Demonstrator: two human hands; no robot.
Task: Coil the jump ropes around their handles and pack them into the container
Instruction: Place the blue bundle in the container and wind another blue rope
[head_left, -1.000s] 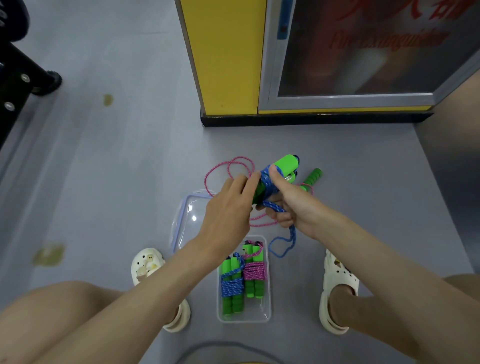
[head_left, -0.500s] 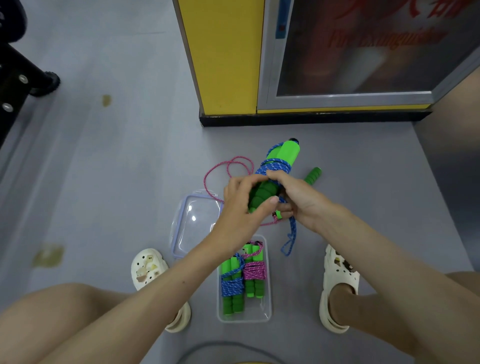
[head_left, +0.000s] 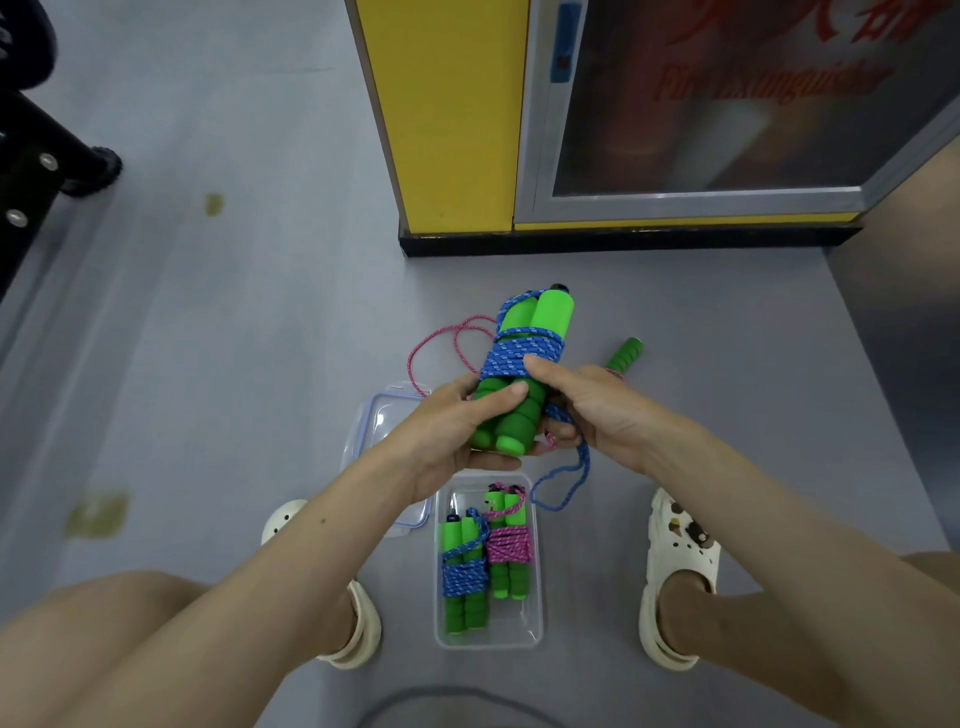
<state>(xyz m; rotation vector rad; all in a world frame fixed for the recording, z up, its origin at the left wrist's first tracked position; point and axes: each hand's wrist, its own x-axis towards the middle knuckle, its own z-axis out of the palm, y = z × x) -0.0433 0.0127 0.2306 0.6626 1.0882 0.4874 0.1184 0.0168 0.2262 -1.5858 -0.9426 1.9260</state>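
My left hand (head_left: 457, 436) grips the lower end of a pair of green foam handles (head_left: 511, 410) held above the floor. Blue rope (head_left: 522, 356) is coiled round their middle. My right hand (head_left: 587, 410) holds the bundle from the right, thumb pressing on the coils, with a loose blue tail (head_left: 563, 478) hanging from its fingers. Below, a clear container (head_left: 535, 631) holds two coiled ropes: a blue one (head_left: 465, 574) and a pink one (head_left: 509, 545). An uncoiled pink rope (head_left: 434, 338) and its green handle (head_left: 626, 353) lie on the floor behind my hands.
The clear lid (head_left: 379, 421) lies on the grey floor left of the container. My feet in white clogs (head_left: 675, 571) flank the container. A yellow cabinet (head_left: 447, 114) with a glass door stands ahead. A black stand (head_left: 47, 161) is at far left.
The handle bundle has come closer and more upright, with more blue coils on it. The loose tail is shorter. My left hand shifted to grip the lower end.
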